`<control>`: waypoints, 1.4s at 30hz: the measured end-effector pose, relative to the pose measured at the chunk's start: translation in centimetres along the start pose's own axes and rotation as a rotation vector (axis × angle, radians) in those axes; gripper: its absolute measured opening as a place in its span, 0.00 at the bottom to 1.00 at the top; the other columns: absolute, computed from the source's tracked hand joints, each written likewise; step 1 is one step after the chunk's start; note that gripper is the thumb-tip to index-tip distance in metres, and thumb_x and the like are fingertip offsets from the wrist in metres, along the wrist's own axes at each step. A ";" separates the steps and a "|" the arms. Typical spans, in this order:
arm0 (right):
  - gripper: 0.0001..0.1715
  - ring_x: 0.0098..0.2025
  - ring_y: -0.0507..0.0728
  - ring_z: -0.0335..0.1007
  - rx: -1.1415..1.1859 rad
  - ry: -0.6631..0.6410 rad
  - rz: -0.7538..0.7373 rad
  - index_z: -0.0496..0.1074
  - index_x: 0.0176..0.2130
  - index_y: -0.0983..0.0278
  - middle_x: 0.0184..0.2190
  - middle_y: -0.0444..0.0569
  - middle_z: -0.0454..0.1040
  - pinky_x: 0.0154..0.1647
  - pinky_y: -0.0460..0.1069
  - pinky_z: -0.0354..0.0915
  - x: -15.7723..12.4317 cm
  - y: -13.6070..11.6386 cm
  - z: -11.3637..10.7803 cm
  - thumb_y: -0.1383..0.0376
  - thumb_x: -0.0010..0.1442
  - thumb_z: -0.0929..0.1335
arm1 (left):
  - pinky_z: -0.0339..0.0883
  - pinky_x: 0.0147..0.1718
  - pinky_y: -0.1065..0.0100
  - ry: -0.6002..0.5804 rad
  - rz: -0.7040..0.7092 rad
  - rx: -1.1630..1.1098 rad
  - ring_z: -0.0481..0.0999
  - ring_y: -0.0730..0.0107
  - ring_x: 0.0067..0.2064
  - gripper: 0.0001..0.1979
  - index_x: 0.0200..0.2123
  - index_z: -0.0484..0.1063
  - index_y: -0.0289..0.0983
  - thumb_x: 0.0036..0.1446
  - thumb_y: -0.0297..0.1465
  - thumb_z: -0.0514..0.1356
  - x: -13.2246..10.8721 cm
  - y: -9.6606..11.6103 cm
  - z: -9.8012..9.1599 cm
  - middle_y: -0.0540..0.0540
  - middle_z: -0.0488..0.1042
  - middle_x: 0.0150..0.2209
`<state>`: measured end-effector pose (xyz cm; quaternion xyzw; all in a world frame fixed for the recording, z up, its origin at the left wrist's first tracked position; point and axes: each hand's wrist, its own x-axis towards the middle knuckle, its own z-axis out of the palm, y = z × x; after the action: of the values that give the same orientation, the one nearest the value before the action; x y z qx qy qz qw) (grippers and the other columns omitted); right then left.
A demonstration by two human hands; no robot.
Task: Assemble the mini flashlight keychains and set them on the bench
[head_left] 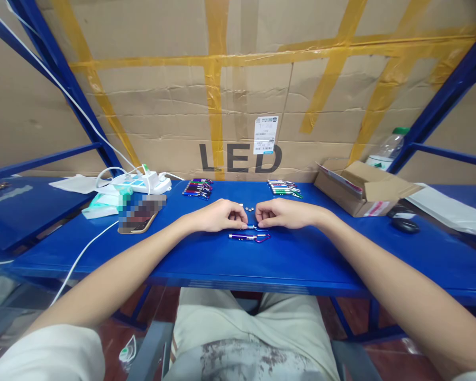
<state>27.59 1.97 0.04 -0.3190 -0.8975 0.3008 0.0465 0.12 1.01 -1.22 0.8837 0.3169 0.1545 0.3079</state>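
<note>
My left hand (227, 216) and my right hand (273, 214) face each other low over the blue table, fingers curled in. Between their fingertips lies a small blue penlight (251, 227) with a clip, one end at each hand. Just in front of it, nearer me, a purple penlight (243, 237) with a carabiner clip rests flat, untouched. A few small silvery button-like pieces (249, 209) sit behind, between the hands. Farther back are two groups of coloured penlights, one at the left (197, 188) and one at the right (284, 189).
At the left are a phone (143, 217), a green-white packet (106, 201) and a white power strip (153, 183) with cables. At the right stand an open cardboard box (365, 190), a black mouse (405, 225) and a bottle (387, 148). A large carton (162, 116) forms the back.
</note>
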 end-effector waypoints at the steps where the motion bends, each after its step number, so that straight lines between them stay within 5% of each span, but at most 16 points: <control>1: 0.18 0.33 0.55 0.67 0.000 0.003 0.003 0.73 0.40 0.62 0.34 0.47 0.77 0.33 0.49 0.60 0.0 0.0 0.0 0.49 0.68 0.70 | 0.69 0.37 0.69 0.001 0.001 0.000 0.78 0.68 0.36 0.13 0.44 0.84 0.36 0.65 0.40 0.69 0.0 0.0 0.0 0.47 0.82 0.35; 17: 0.14 0.33 0.55 0.68 -0.022 0.002 -0.032 0.73 0.37 0.62 0.34 0.46 0.78 0.34 0.49 0.61 0.0 -0.5 0.1 0.54 0.68 0.69 | 0.68 0.37 0.68 0.015 0.015 0.014 0.79 0.67 0.36 0.13 0.43 0.84 0.36 0.66 0.41 0.69 0.0 0.0 0.0 0.46 0.83 0.36; 26: 0.08 0.41 0.60 0.73 -0.250 0.432 -0.058 0.75 0.44 0.62 0.40 0.52 0.80 0.45 0.54 0.65 0.8 0.6 0.5 0.61 0.71 0.67 | 0.68 0.55 0.55 0.250 0.048 0.474 0.76 0.53 0.52 0.15 0.53 0.81 0.38 0.75 0.38 0.59 0.0 -1.4 -0.5 0.41 0.79 0.47; 34: 0.19 0.53 0.67 0.72 -0.414 0.391 -0.121 0.80 0.58 0.61 0.52 0.59 0.77 0.60 0.63 0.65 1.3 1.3 1.4 0.59 0.75 0.65 | 0.66 0.60 0.53 0.314 0.007 0.548 0.72 0.51 0.56 0.17 0.57 0.80 0.38 0.76 0.40 0.57 0.2 -2.5 -0.7 0.39 0.75 0.53; 42: 0.23 0.58 0.71 0.64 -0.443 0.359 -0.067 0.81 0.63 0.54 0.61 0.57 0.77 0.64 0.68 0.60 1.7 1.4 2.1 0.59 0.76 0.64 | 0.66 0.54 0.53 0.209 -0.078 0.634 0.71 0.51 0.50 0.19 0.57 0.83 0.39 0.76 0.39 0.56 0.3 -3.0 -0.7 0.38 0.78 0.50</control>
<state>26.43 2.76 -2.68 -0.3400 -0.9287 0.0345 0.1439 -1.35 3.29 -2.59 0.9021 0.4126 0.1260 -0.0106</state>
